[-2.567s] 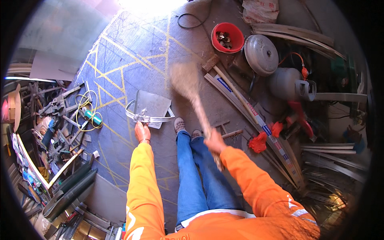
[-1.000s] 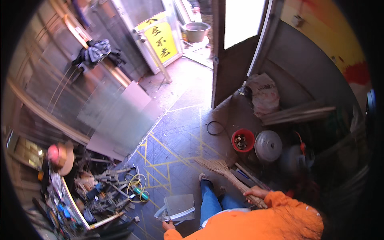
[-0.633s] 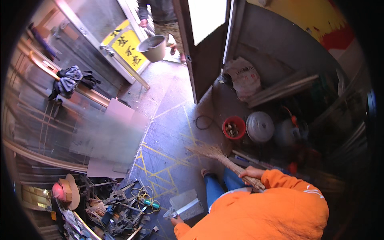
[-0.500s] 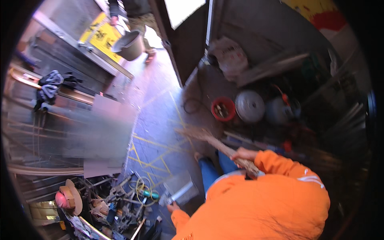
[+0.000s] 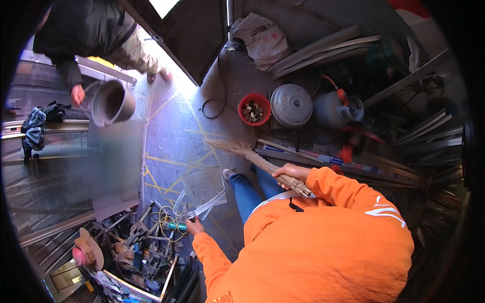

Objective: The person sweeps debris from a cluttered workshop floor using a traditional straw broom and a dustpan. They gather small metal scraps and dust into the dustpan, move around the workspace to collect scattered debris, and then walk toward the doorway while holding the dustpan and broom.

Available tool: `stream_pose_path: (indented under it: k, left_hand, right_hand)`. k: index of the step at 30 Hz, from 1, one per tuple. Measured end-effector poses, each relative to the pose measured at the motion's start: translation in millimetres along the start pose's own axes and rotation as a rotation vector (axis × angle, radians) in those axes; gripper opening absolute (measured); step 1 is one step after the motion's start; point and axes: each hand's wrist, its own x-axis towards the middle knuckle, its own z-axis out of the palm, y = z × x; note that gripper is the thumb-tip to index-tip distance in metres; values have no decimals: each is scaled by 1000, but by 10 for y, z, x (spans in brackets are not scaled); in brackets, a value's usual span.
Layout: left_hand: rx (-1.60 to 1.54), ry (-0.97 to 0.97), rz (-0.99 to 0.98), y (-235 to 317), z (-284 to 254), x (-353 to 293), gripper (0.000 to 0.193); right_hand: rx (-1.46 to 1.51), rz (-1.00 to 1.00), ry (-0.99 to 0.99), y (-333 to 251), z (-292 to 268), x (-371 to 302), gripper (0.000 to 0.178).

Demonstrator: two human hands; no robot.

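My right hand point(image 5: 294, 174) is closed around the thick bound handle of a straw broom point(image 5: 262, 162). The broom slants across in front of my legs, its frayed bristles pointing to the far left over the floor. Low on the left, my left hand point(image 5: 194, 225) is closed on the near end of a dustpan point(image 5: 206, 183). This looks flat, greyish and see-through, with a pale rim. Part of the grip is hidden by my fingers. A green cylindrical tool point(image 5: 177, 226) with a yellow cord lies just left of that hand.
At far left a co-worker's hand point(image 5: 77, 94) carries a grey bucket point(image 5: 113, 103) beside a workbench point(image 5: 113, 171). A red basin point(image 5: 253, 109), a round lidded pot point(image 5: 292, 105) and a gas cylinder point(image 5: 337, 108) stand ahead right. Metal strips point(image 5: 323, 159) lie near my right arm.
The co-worker has come nearer with the bucket, alongside the workbench. My head view has shifted. Both hands keep their holds, and the dustpan has turned, its flat part now farther ahead of my left hand.
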Motion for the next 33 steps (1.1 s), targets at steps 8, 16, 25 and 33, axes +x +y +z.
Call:
stream_pose_path:
  k: [8,16,25,33]
  left_hand:
    - [-6,-71,183,995,354,168,26]
    - [24,-144,348,1954,582,119,29]
    - [-107,-147,403,2634,477,208,25]
    - [-187,-127,361,2600,209,771,27]
  right_hand:
    - [207,42,16,256,-650,-174,32]
    - [401,40,21,537,-1023,-358,34]
    - [629,48,-128,683,-974,-433,34]
    - [728,66,-249,440,-825,-423,36]
